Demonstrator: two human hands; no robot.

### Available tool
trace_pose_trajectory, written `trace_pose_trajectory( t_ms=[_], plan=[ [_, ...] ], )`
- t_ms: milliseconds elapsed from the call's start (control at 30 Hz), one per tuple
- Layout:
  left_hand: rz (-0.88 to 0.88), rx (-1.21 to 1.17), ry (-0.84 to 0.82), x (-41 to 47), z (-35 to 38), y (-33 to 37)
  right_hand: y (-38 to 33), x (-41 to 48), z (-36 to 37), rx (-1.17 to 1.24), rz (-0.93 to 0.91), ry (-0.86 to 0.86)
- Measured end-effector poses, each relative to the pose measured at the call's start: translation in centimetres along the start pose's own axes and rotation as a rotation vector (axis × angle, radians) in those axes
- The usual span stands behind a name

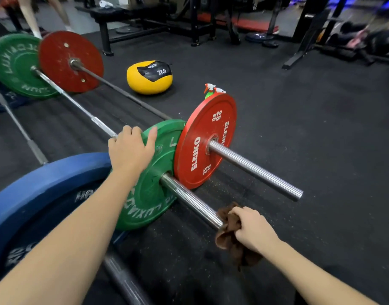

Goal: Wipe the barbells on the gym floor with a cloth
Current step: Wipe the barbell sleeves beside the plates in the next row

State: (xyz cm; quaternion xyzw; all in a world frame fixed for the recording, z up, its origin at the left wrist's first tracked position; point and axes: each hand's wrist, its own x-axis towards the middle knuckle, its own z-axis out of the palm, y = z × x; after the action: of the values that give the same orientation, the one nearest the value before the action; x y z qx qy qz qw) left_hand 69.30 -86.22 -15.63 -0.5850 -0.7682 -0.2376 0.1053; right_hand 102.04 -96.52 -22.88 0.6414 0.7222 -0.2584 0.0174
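The brown cloth (229,234), lower right of centre, is bunched in the right hand (254,230), whose fingers hold it against the end of the chrome sleeve (189,199). That sleeve carries the green plate (153,172). The left hand (131,148) has its fingers curled over the plate's top rim. Just beyond, the red plate (204,142) reads ELEIKO and 25 KG. Two spray bottles (213,89) peek above it, contents hidden. The yellow ball (149,78), upper centre, reads 2KG.

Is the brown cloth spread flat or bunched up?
Bunched. The brown cloth hangs in crumpled folds from the right hand, which grips it against the bar sleeve.
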Motion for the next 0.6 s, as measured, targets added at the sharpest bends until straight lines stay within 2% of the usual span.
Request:
trace_pose_trajectory(
  t_ms=[100,167,267,367,500,600],
  plan=[
    [0.152,0.001,-0.048,4.0,0.1,2.9,0.5,1.6,-1.6,0.219,0.059,0.129],
    [0.276,0.096,-0.160,6.5,0.8,4.5,0.9,2.9,-2.4,0.325,0.051,0.216],
    [0.265,0.200,-0.383,9.0,2.5,5.3,1.2,5.2,-3.2,0.462,0.043,0.310],
    [0.403,0.442,-0.390,9.7,3.8,5.6,1.5,9.1,-3.6,0.579,0.035,0.431],
    [0.476,0.467,-0.356,9.7,4.5,5.6,0.4,15.2,-5.2,0.553,-0.014,0.469],
    [0.504,0.509,-0.348,9.8,4.5,6.0,-0.7,20.9,-6.5,0.350,-0.121,0.431]
  ],
)
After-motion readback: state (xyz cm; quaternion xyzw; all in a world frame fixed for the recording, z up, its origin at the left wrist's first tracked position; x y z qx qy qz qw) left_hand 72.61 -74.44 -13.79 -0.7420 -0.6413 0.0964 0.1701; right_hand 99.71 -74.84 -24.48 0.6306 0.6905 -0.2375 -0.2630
